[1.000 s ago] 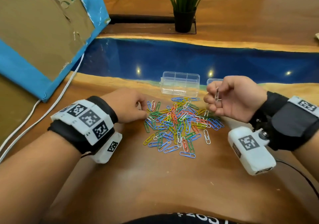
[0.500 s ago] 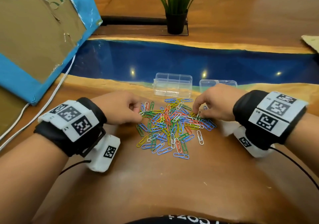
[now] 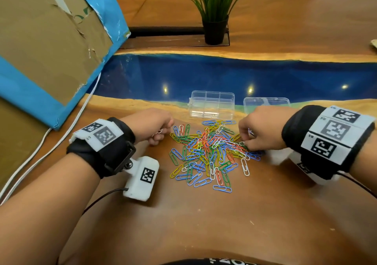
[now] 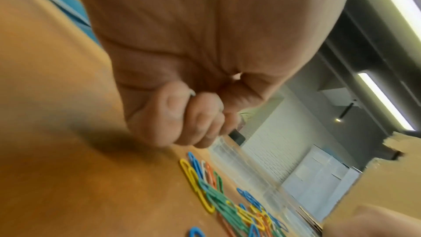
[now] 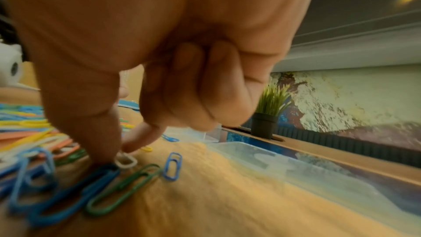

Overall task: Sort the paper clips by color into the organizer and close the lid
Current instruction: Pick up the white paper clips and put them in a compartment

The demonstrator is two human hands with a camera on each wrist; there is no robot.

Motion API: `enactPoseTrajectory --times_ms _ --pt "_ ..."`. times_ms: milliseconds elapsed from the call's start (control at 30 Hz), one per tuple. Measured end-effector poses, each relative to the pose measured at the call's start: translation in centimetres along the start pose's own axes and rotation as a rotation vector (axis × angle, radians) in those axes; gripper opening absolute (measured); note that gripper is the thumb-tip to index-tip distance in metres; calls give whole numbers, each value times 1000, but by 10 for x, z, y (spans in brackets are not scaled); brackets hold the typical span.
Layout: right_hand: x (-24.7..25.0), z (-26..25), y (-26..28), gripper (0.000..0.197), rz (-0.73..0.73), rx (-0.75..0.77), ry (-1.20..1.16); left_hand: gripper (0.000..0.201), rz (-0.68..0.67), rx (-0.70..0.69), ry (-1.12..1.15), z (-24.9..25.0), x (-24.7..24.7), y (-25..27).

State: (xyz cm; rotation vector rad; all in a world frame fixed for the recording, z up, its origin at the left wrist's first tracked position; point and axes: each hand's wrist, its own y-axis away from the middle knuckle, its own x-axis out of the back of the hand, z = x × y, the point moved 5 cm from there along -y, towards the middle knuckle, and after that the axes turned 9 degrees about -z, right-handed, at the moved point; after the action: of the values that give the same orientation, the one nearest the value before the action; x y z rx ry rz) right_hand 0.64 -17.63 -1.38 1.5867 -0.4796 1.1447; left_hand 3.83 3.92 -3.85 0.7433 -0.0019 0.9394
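The clear organizer [image 3: 212,104] stands open on the counter [image 3: 204,224], holding pale clips; its lid [image 3: 266,102] lies beside; the paper clips [image 3: 210,154] heap before it; left hand [image 3: 151,126] fingers curl round white clips; right hand [image 3: 259,130] fingers pinch a white clip [image 5: 125,160]; potted plant [image 3: 215,9] behind.

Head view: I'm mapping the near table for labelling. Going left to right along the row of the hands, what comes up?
White cable → left hand → pile of coloured paper clips → right hand.
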Motion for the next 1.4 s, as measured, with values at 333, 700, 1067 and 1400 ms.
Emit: enactPoseTrajectory --times_ms 333,700,1067,1400 --pt "-1 5 0 10 -29 -36 -147 12 204 -28 -543 24 7 -6" --pt "1 10 0 15 54 -142 -146 13 197 8 -903 34 -6 -10" --pt "1 4 -8 28 -38 -162 -182 18 257 44 -965 40 -12 -9" --pt "0 7 -3 21 -42 -155 -239 33 188 61 -975 39 -23 -10"
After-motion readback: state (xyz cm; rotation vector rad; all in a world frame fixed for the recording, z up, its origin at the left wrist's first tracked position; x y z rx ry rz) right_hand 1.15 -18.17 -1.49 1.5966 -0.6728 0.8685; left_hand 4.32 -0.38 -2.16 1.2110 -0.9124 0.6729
